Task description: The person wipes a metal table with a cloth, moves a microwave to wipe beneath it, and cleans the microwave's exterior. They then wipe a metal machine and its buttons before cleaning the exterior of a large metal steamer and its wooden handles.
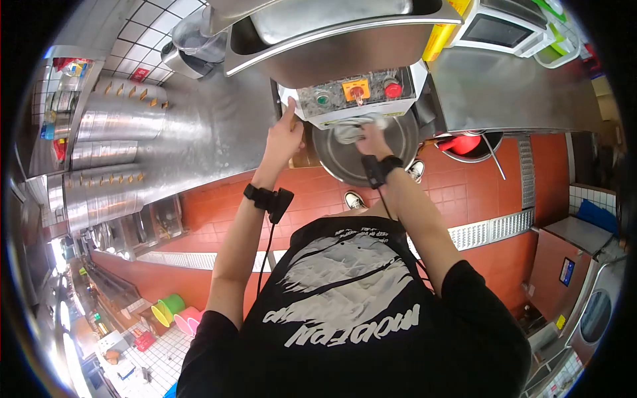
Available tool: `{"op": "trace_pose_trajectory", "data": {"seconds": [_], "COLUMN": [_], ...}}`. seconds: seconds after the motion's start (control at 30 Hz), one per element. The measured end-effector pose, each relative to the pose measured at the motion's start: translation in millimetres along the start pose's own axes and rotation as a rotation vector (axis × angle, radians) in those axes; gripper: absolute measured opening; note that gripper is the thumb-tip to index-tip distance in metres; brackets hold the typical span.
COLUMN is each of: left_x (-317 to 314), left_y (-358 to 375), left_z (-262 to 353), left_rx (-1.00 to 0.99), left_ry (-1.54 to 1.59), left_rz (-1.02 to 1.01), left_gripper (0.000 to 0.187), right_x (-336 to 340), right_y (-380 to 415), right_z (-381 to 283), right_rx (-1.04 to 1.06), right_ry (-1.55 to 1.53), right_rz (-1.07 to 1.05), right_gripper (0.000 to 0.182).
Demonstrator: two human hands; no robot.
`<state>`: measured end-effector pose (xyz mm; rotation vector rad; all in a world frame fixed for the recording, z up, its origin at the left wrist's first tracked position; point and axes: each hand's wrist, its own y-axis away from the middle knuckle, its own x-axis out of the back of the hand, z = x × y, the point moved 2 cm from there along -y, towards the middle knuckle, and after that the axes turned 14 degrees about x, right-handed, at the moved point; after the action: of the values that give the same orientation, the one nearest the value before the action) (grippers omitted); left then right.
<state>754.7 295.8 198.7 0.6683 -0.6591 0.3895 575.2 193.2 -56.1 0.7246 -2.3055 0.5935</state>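
Note:
A white-cased machine [371, 114] stands in front of me, with a green button, an orange-yellow switch and a red button [393, 89] on its speckled front panel. My left hand [285, 138] is at the panel's left end, one finger stretched up against the white casing and the others partly bent. Below the panel, my right hand [373, 141] is closed on a whitish cloth [349, 131], bunched along the machine's lower edge. Under that cloth sits a large round metal bowl [338, 174], its inside partly hidden by the hand and machine.
A deep steel hopper [332, 56] tops the machine. Steel counters flank it, the left one [219, 126] bearing stacked metal canisters [123, 119] and a clear jug [199, 40]. A microwave-like white appliance [497, 30] stands right. On the red floor is a pot with a red item [461, 144].

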Motion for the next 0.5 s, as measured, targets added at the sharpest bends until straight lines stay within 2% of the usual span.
{"op": "trace_pose_trajectory", "data": {"seconds": [0.03,0.07,0.1,0.13,0.23,0.3,0.37,0.4,0.43,0.47,0.5], "left_x": [-1,0,1,1,4,10,13,13,13,14,14], "left_y": [0,-2,-3,-5,-16,-9,-7,-9,-10,-11,-11], "left_z": [-1,-1,-3,-6,-20,-16,-18,-20,-21,-22,-22], "left_rx": [0.0,-0.015,-0.006,0.006,0.019,0.033,0.046,0.024,0.004,0.001,-0.004], "left_ry": [0.079,0.08,0.095,0.112,0.141,0.178,0.217,0.213,0.209,0.222,0.21], "left_rz": [0.016,0.017,-0.003,-0.024,-0.112,-0.138,-0.169,-0.19,-0.21,-0.208,-0.215], "left_gripper": [0.062,0.062,0.063,0.063,0.064,0.064,0.065,0.065,0.066,0.066,0.065], "right_x": [-27,-30,-60,-62,-47,-42,-3,21,10,52,70], "right_y": [-3,-6,-12,-13,-7,2,13,17,25,30,33], "right_z": [-13,-44,-47,-67,-87,-57,-37,-23,34,23,48], "right_rx": [0.064,0.05,0.113,0.163,0.152,0.132,-0.023,-0.035,0.073,0.06,0.024], "right_ry": [-0.259,-0.32,-0.384,-0.583,-0.597,-0.445,-0.471,-0.233,-0.152,-0.034,0.104], "right_rz": [0.069,0.092,0.064,0.126,0.069,0.083,0.096,0.089,0.234,0.299,0.289], "right_gripper": [0.027,0.027,0.026,0.025,0.029,0.036,0.045,0.05,0.053,0.056,0.06]}}
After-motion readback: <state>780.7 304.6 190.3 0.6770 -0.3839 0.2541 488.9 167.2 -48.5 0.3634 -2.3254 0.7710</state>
